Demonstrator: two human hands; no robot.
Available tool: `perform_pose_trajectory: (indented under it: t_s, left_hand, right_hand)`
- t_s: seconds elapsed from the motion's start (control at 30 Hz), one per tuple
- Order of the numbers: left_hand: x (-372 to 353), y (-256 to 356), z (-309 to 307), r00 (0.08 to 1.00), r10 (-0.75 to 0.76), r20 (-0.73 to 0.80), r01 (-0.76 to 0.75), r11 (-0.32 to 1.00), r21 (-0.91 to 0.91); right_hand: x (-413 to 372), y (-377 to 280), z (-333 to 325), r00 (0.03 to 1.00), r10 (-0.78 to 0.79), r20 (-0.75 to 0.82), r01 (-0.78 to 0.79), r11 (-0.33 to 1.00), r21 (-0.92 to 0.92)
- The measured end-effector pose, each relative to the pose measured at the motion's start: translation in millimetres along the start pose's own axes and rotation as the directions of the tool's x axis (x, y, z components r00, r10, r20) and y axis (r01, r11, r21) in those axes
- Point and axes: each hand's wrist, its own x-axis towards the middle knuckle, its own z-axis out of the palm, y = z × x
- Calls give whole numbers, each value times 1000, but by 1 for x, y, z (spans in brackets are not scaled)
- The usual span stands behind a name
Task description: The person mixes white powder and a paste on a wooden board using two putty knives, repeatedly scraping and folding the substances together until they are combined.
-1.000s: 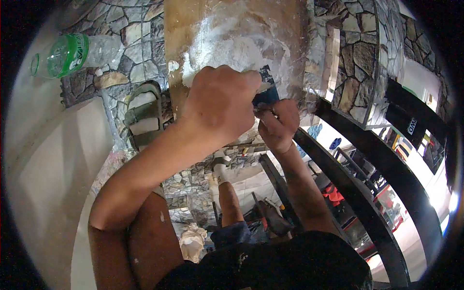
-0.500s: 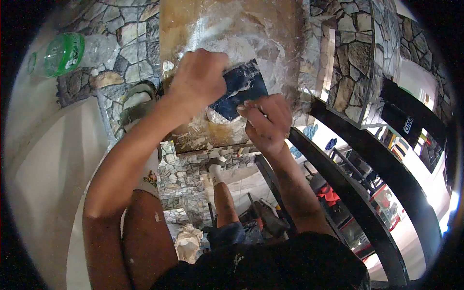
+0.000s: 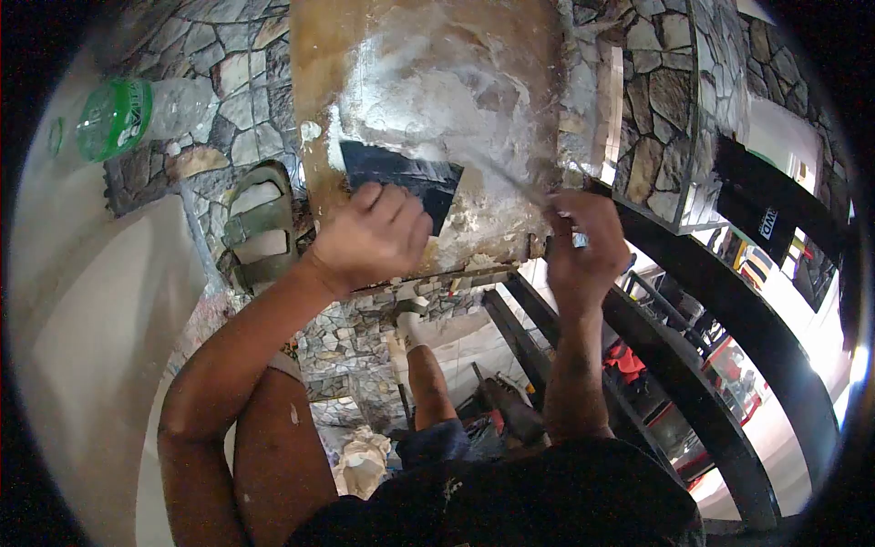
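My left hand [image 3: 375,232] is closed at the lower edge of a dark, flat, square-cornered sheet [image 3: 421,179], fingers curled over it. The sheet lies over a wooden board [image 3: 319,46] coated with whitish paste [image 3: 428,100], and a pale smear runs along its upper edge. To the right, my right hand [image 3: 588,239] is closed around a thin, narrow strip-like tool [image 3: 512,179], blurred by motion. The strip slants up and left over the board toward the paste. What kind of tool it is, I cannot tell.
A clear plastic bottle with a green label [image 3: 114,118] lies at the upper left. A green sandal [image 3: 260,219] sits left of the board on stone-patterned tile [image 3: 241,64]. Black railing bars [image 3: 693,292] curve along the right. Below the board is a leg with a white sock [image 3: 415,333].
My left hand has moved down to the sheet's lower edge, and the sheet has shifted left. My right hand has moved right, away from the sheet, and the thin strip now shows in it.
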Motion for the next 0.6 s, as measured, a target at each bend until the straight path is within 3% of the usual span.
perform_pose_trajectory:
  t_s: [0.07,0.23,0.43,0.53,0.6]
  left_hand:
    - [5,5,1,996,80,-46,-81,997,-11]
    - [10,10,2,976,125,-177,-135,990,-48]
    - [-3,6,5,992,96,-87,-106,988,-113]
    - [-6,-4,-4,998,-4,61,9,996,-88]
    - [-10,-18,-21,958,-192,211,186,981,48]
  right_hand:
    - [-1,-13,10,983,-152,99,153,988,-2]
    - [17,-11,52,962,-55,267,72,996,-55]
    - [30,-12,40,995,-8,96,9,1000,-16]
    - [25,-6,32,997,21,74,-21,1000,2]
    - [19,5,25,997,41,61,-35,994,-103]
